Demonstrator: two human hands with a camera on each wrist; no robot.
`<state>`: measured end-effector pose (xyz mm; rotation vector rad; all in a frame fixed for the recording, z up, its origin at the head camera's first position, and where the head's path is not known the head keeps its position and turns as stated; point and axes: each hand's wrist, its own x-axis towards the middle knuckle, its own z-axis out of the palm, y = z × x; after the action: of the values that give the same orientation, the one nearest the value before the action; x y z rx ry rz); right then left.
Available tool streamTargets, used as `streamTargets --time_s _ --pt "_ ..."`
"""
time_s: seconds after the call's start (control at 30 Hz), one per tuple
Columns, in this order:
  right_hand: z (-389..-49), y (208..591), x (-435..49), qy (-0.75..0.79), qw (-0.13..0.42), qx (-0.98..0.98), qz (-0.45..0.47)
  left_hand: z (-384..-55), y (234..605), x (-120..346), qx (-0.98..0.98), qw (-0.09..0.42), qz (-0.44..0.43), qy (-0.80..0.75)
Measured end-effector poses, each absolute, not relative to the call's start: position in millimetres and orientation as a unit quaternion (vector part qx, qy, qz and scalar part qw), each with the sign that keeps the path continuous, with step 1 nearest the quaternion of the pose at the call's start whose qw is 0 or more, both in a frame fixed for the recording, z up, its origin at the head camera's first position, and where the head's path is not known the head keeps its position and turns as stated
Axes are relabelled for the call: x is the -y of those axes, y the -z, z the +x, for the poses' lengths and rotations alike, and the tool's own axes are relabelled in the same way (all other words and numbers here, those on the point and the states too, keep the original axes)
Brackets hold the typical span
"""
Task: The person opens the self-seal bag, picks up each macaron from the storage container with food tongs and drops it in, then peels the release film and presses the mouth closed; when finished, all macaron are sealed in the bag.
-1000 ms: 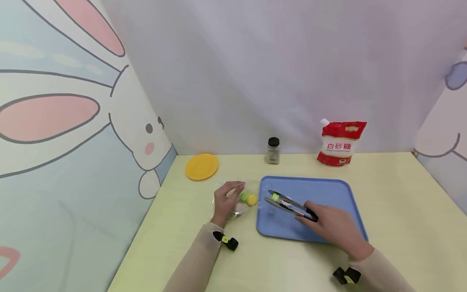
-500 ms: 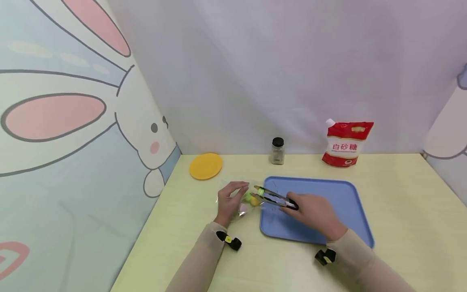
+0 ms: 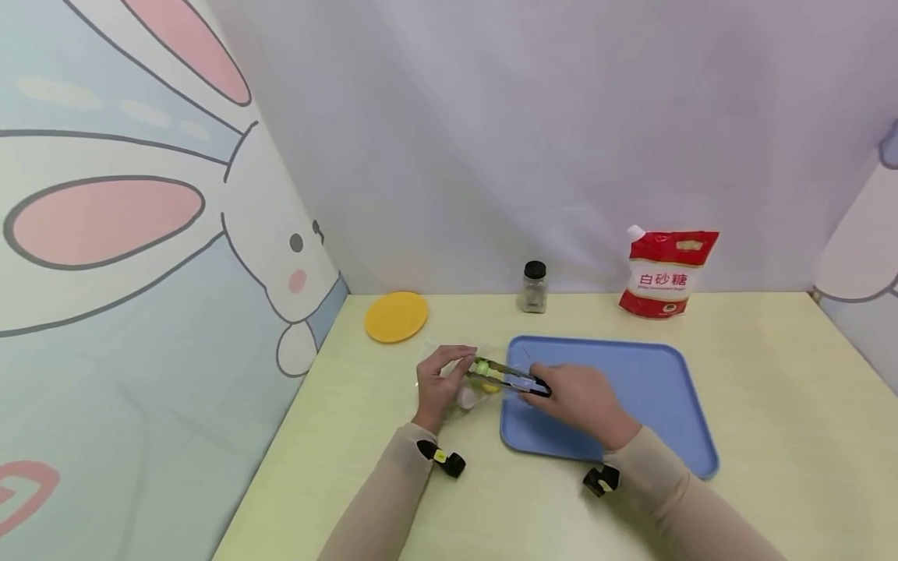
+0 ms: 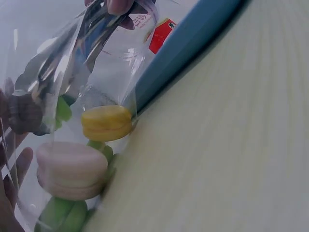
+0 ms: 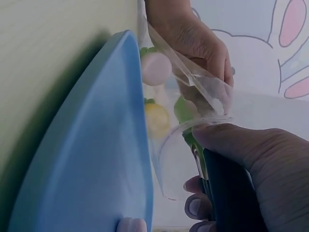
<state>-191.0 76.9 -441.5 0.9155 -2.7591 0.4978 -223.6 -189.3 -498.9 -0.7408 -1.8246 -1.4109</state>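
My left hand (image 3: 436,389) pinches the upper edge of a clear plastic bag (image 4: 116,77) on the table, left of the blue tray. Inside it, the left wrist view shows a yellow macaron (image 4: 107,126), a pink macaron (image 4: 72,169) and green ones (image 4: 63,215) near the bottom. My right hand (image 3: 578,401) grips metal tongs (image 3: 515,375) by their black handles, reaching in from the right. Between the tong tips, at the bag beside my left fingers, sits a green macaron (image 3: 482,368), partly hidden in the wrist views.
The blue tray (image 3: 624,389) lies under my right hand; a pale pink piece (image 5: 131,225) shows on it in the right wrist view. Farther back stand a yellow plate (image 3: 396,317), a black-capped jar (image 3: 535,288) and a red-and-white sugar pouch (image 3: 665,276). Walls border the table.
My right hand has moved left from over the tray, carrying the tongs with the green macaron into the bag. The left hand keeps its hold on the bag.
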Motion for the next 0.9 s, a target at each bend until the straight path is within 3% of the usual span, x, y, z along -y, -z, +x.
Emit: streamTargets --time_s 0.57,0.9 --pt "-165 436 -109 -0.174 0.099 0.944 0.260 -223 497 190 0.704 0.386 -0.276 0.529" --pt "-136 454 -167 -0.208 0.108 0.964 0.125 -224 500 189 0.713 0.375 -0.276 0.525"
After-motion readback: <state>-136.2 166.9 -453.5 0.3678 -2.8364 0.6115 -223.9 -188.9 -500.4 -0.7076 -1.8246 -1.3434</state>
